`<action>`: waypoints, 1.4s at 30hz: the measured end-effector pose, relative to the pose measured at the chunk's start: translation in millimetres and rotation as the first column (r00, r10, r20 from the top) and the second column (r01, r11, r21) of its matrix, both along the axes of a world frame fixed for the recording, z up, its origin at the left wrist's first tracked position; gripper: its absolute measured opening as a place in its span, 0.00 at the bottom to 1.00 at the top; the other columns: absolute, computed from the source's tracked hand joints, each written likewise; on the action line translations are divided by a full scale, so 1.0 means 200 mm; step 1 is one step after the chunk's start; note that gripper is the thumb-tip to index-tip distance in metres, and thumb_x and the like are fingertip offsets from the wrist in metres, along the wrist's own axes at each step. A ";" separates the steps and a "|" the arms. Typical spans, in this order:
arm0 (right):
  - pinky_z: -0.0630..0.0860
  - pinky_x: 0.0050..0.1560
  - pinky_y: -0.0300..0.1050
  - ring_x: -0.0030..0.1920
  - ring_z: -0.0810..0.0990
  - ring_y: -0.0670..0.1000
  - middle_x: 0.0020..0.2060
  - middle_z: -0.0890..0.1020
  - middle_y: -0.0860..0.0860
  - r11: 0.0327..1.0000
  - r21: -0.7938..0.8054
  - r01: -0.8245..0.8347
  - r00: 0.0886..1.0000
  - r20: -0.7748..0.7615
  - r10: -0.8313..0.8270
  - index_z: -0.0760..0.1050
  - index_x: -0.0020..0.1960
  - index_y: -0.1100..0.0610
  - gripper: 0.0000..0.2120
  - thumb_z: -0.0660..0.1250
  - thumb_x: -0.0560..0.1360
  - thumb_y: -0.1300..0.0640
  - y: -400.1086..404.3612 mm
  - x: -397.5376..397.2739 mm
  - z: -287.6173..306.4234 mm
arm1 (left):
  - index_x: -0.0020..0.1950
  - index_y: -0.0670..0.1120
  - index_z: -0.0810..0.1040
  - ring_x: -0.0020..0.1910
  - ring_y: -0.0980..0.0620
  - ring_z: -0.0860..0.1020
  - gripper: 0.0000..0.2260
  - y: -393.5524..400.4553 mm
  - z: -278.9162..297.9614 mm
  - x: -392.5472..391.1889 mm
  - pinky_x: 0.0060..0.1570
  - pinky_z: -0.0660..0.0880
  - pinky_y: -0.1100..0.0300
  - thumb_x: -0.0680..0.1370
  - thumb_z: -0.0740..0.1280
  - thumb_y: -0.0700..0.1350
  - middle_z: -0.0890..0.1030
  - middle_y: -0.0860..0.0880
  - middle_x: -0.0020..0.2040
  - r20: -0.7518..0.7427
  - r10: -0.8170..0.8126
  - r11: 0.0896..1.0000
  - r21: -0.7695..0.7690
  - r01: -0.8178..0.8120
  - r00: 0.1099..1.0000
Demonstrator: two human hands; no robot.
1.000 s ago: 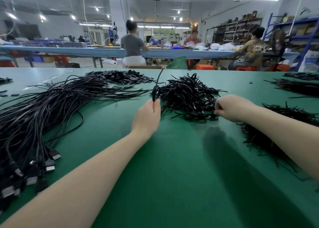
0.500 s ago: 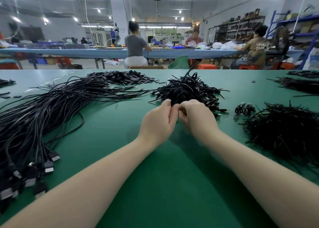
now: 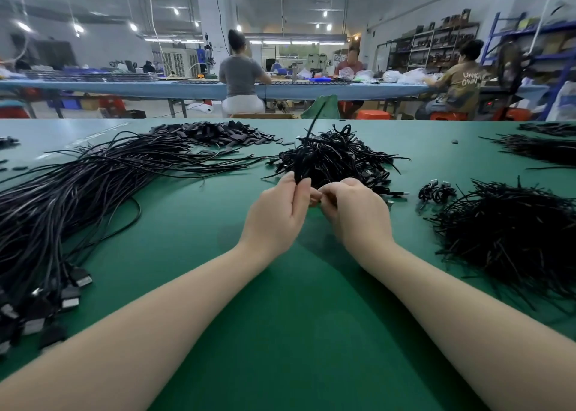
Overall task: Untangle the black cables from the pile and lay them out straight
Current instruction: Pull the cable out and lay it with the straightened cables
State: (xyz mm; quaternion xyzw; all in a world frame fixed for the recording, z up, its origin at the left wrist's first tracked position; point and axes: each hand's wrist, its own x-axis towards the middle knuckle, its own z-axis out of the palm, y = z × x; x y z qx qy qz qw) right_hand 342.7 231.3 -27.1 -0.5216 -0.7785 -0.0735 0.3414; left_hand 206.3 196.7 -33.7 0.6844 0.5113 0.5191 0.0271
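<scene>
Two bare hands meeting above the middle of the green worktop [image 3: 280, 332], forearms reaching in from the near edge. Left hand [image 3: 276, 214] turned palm inward, fingers [image 3: 300, 189] curled and pinching a bunched black cable [image 3: 300, 164] that rises from the grip, one stiff end [image 3: 316, 116] sticking up toward the far edge. Right hand [image 3: 358, 211] just beside it, knuckles up, fingers curled; fingertips hidden behind the hand, so cannot tell whether anything is pinched there. Directly behind both hands, toward the far edge, the tangled pile [image 3: 339, 158] of black cables. Along the left edge, a long sheaf of straightened cables [image 3: 78, 198], plugs [image 3: 70, 292] gathered near the near-left corner. By the right edge, a dense heap of thin black strands [image 3: 511, 233], with a small coiled bundle [image 3: 436, 192] between it and the pile. Near the far edge, a flat spread of small black pieces [image 3: 215, 132]. No containers visible on the worktop.
</scene>
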 end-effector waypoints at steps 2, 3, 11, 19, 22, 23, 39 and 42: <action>0.67 0.39 0.45 0.42 0.79 0.56 0.47 0.79 0.49 1.000 0.008 -0.009 1.000 0.004 0.008 0.80 0.55 0.48 0.12 0.59 0.80 0.52 -0.01 -0.02 0.00 | 0.50 0.47 0.80 0.45 0.53 0.82 0.19 0.00 0.01 -0.01 0.47 0.78 0.49 0.81 0.52 0.53 0.83 0.54 0.45 0.028 0.033 0.997 0.062 -0.035 0.999; 0.68 0.39 0.45 0.43 0.79 0.56 0.47 0.80 0.49 1.000 0.006 -0.022 1.000 -0.006 0.022 0.81 0.55 0.48 0.11 0.60 0.79 0.52 -0.02 -0.02 0.00 | 0.51 0.46 0.81 0.45 0.55 0.82 0.20 0.00 0.01 -0.02 0.48 0.78 0.51 0.81 0.52 0.53 0.82 0.56 0.44 0.049 0.042 0.996 0.074 -0.046 0.998; 0.62 0.33 0.44 0.40 0.78 0.57 0.41 0.77 0.50 0.995 -0.053 -0.081 0.996 -0.030 0.080 0.80 0.47 0.54 0.09 0.61 0.78 0.53 -0.05 -0.04 0.00 | 0.52 0.40 0.80 0.34 0.47 0.75 0.28 -0.03 0.02 0.01 0.36 0.67 0.53 0.80 0.47 0.58 0.78 0.45 0.40 -0.202 0.064 0.996 0.081 -0.049 0.977; 0.75 0.43 0.48 0.45 0.80 0.55 0.50 0.80 0.49 0.986 -0.050 -0.156 0.985 -0.087 0.152 0.81 0.56 0.51 0.11 0.63 0.78 0.54 -0.07 -0.04 0.00 | 0.48 0.44 0.78 0.32 0.67 0.74 0.16 0.02 0.00 -0.04 0.34 0.65 0.72 0.83 0.54 0.50 0.81 0.61 0.41 0.104 0.110 0.992 0.056 -0.117 0.988; 0.76 0.44 0.47 0.45 0.79 0.53 0.51 0.80 0.49 0.983 -0.072 -0.166 0.975 -0.163 0.153 0.80 0.55 0.51 0.10 0.62 0.78 0.54 -0.06 -0.05 0.00 | 0.42 0.50 0.71 0.40 0.60 0.80 0.14 0.08 -0.02 -0.07 0.43 0.75 0.62 0.84 0.52 0.52 0.82 0.60 0.44 0.251 0.149 0.985 -0.117 -0.123 0.956; 0.76 0.44 0.47 0.44 0.79 0.52 0.52 0.80 0.49 0.982 -0.088 -0.167 0.972 -0.181 0.149 0.80 0.55 0.51 0.10 0.62 0.79 0.54 -0.06 -0.05 -0.01 | 0.43 0.50 0.70 0.42 0.57 0.82 0.14 0.09 -0.02 -0.08 0.46 0.77 0.59 0.84 0.52 0.52 0.83 0.57 0.45 0.340 0.120 0.980 -0.188 -0.057 0.933; 0.67 0.42 0.47 0.39 0.78 0.55 0.41 0.78 0.52 0.933 0.335 -0.131 0.936 0.352 0.005 0.80 0.47 0.56 0.11 0.66 0.68 0.67 -0.03 0.01 0.04 | 0.43 0.45 0.61 0.33 0.44 0.66 0.15 0.07 -0.04 -0.06 0.33 0.60 0.53 0.83 0.51 0.54 0.64 0.52 0.33 -0.425 0.264 0.904 -0.204 -0.376 0.866; 0.69 0.44 0.49 0.41 0.78 0.55 0.44 0.78 0.53 0.936 0.295 -0.190 0.913 0.403 0.058 0.79 0.50 0.56 0.12 0.62 0.71 0.66 -0.05 0.00 0.05 | 0.44 0.46 0.60 0.35 0.42 0.68 0.13 0.07 -0.05 -0.06 0.34 0.62 0.53 0.83 0.51 0.53 0.66 0.50 0.35 -0.481 0.272 0.898 -0.184 -0.399 0.833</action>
